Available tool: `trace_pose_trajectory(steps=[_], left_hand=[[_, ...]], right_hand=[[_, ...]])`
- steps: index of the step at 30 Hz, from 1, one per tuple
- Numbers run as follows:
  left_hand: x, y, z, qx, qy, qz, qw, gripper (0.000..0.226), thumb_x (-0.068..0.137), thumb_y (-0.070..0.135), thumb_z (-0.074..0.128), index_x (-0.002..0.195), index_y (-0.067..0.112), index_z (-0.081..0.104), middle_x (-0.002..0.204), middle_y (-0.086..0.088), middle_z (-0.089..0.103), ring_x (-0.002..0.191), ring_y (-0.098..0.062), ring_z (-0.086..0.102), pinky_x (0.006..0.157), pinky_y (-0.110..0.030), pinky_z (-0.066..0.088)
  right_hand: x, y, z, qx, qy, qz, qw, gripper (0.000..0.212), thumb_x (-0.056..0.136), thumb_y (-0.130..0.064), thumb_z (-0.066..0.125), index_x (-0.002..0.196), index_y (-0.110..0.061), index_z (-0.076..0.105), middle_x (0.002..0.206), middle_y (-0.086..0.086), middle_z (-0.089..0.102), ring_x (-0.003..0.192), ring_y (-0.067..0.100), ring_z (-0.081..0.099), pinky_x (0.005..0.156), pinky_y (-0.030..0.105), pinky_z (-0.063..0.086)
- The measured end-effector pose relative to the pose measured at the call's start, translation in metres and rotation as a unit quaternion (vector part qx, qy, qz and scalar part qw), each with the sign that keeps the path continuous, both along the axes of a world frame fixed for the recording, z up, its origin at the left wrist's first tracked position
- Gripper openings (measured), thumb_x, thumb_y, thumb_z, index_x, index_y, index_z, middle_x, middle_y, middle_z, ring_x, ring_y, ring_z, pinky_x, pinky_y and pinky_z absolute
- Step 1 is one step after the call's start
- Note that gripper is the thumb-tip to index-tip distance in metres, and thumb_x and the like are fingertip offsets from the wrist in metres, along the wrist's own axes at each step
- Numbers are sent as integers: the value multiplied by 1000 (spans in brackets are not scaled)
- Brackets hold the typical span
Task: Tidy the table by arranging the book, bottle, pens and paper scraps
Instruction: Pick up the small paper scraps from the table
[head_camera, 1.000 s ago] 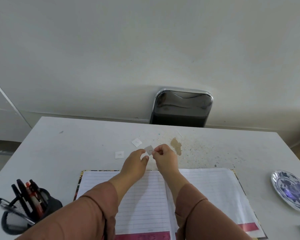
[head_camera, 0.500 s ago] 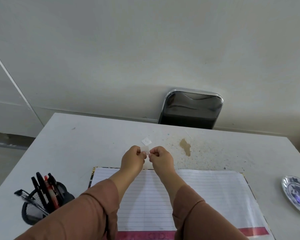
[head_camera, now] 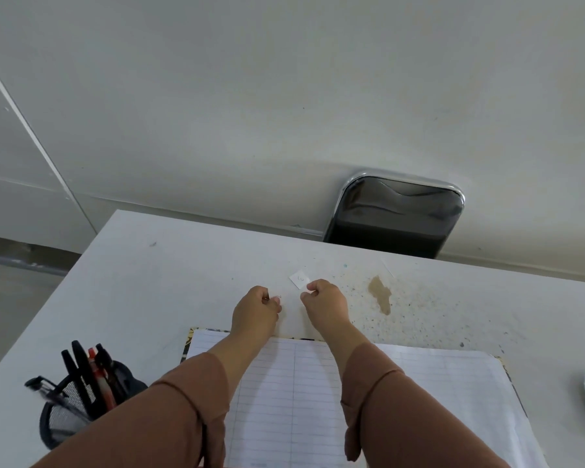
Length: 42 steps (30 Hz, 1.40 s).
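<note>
- I see a white table (head_camera: 169, 285) carrying an open book (head_camera: 419, 400) below my hands.
- Paper scrap (head_camera: 299, 279) beside my right hand (head_camera: 325, 300).
- Pen holder (head_camera: 78, 407) far left.

Both arms reaching forward side by side in rust-brown sleeves, forearms bare from the cuffs. Left hand (head_camera: 255, 312) loosely curled, thumb pressed to fingertips in a pinch. Right hand (head_camera: 325, 304) likewise curled, thumb and forefinger pinched together. Hands near each other, apart, not touching.
</note>
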<state>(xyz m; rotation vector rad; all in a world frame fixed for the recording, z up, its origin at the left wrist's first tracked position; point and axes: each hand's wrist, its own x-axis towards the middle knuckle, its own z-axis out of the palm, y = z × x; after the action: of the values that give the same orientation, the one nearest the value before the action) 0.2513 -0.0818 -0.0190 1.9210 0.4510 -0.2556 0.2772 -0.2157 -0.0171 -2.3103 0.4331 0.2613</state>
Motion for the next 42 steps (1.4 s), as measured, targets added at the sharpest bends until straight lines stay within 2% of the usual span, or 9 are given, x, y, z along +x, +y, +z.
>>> trace_pose_trajectory(steps=[6,10,17,24,29,31,34,37,42], left_hand=[[8,5,-11,36,5,-4,999,25,92,23,51,69,17,44,86,-16,69,67,-20,53,53,-27,37],[11,6,-14,47,14,-10,999,25,91,24,50,68,17,43,76,-9,64,62,-18,48,51,-26,35],[13,8,-16,38,19,-5,999,14,91,23,51,82,14,55,83,-9,69,69,-18,54,58,-25,39],[15,13,-14,33,24,-5,999,12,91,22,50,84,14,55,87,-10,70,76,-21,58,63,-28,40],[13,17,-13,17,30,3,999,13,92,22,50,86,12,56,90,-11,71,83,-26,62,68,-31,43],[12,17,-11,17,33,1,999,14,92,22,50,80,16,52,91,-12,71,83,-25,62,66,-29,41],[8,16,-7,9,39,-2,999,13,92,21,51,80,16,54,92,-11,71,90,-28,65,69,-32,43],[5,18,-2,10,43,0,999,14,93,19,51,89,8,59,92,-9,72,86,-27,66,73,-35,48],[1,20,8,-9,52,10,999,23,93,10,50,71,13,50,78,-5,69,58,-14,62,66,-31,50]], right_hand=[[26,-6,-8,-143,34,117,982,46,91,-22,50,137,-18,42,135,10,40,122,29,43,93,39,46],[42,-4,-10,-194,58,159,966,49,92,-28,50,138,-17,38,133,11,40,120,30,42,93,40,43],[58,0,-17,-226,86,192,951,51,92,-32,50,139,-27,32,129,11,43,116,32,45,87,41,42],[66,3,-18,-141,107,133,975,45,86,-20,60,127,-19,41,123,10,47,108,30,51,89,39,46],[53,1,-20,-133,29,110,984,39,86,-16,61,121,-19,46,120,10,42,106,28,47,76,29,41],[43,2,-20,-127,-2,110,986,34,86,-11,58,118,-17,47,112,8,48,91,21,51,69,25,41],[30,1,-18,-103,5,95,990,26,89,-8,50,113,-19,48,79,-2,52,64,10,48,49,21,35],[21,2,-11,-24,12,51,998,21,89,-13,54,109,-19,55,80,-6,51,70,12,50,52,20,36],[8,11,17,179,14,24,983,16,84,-9,61,94,-21,60,72,-2,59,60,11,56,56,22,46]])
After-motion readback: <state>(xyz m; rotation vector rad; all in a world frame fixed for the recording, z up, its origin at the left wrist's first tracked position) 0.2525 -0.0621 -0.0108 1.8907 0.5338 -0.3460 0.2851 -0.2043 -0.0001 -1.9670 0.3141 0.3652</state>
